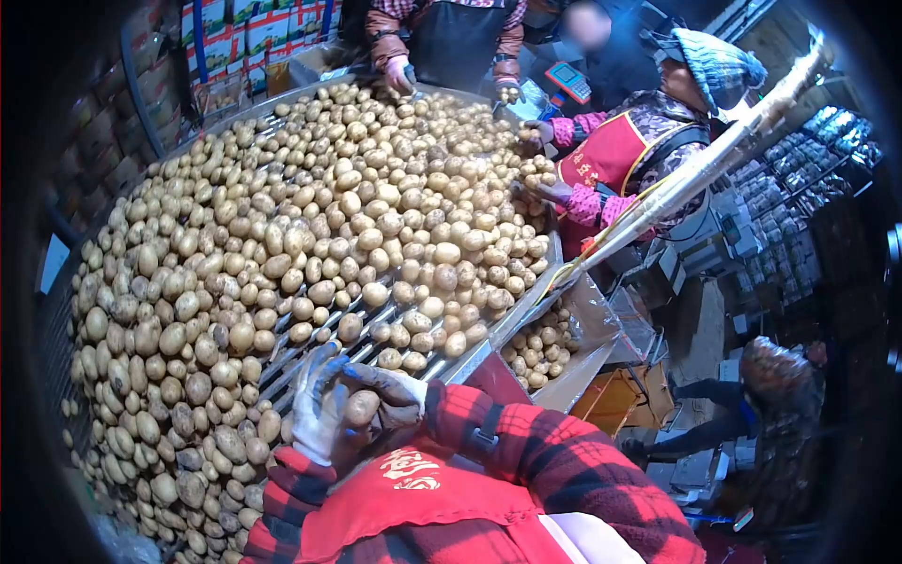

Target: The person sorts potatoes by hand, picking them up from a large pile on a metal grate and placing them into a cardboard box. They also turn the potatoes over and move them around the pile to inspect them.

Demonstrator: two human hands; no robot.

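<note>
Both of my hands wear light work gloves with blue patches and dirt stains, held close together in front of my red apron (413,493). My right hand (399,390) is curled around a potato (361,409), gripping it near my chest. Just beside it, my left hand (318,404) has its fingers bent and apart, close to that potato; any contact is hard to make out. Beyond my hands, a large heap of potatoes (329,207) covers a slatted metal sorting table (287,371), whose bars show just past my fingers.
A metal rim (470,360) edges the table, with a lined box of potatoes (545,348) below it. Across stands a co-worker in a dark apron (460,42); another in a red apron (611,155) handles potatoes at right. A pale pole (695,174) slants alongside. Cartons (258,38) are stacked behind.
</note>
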